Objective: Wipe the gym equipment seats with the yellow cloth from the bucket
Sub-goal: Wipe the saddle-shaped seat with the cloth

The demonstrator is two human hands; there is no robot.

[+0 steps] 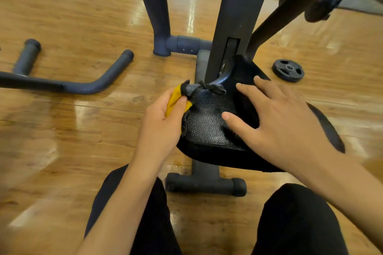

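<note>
Now left hand (161, 124) grips yellow cloth (173, 100) at black seat (207, 130) edge; right hand (290, 126) rests spread on seat

Two hands (163, 122) (286, 126); one yellow cloth (172, 102); one black seat (207, 128).

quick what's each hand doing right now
left hand: closed, holding the yellow cloth
right hand: open, fingers spread, resting on the black seat
</note>
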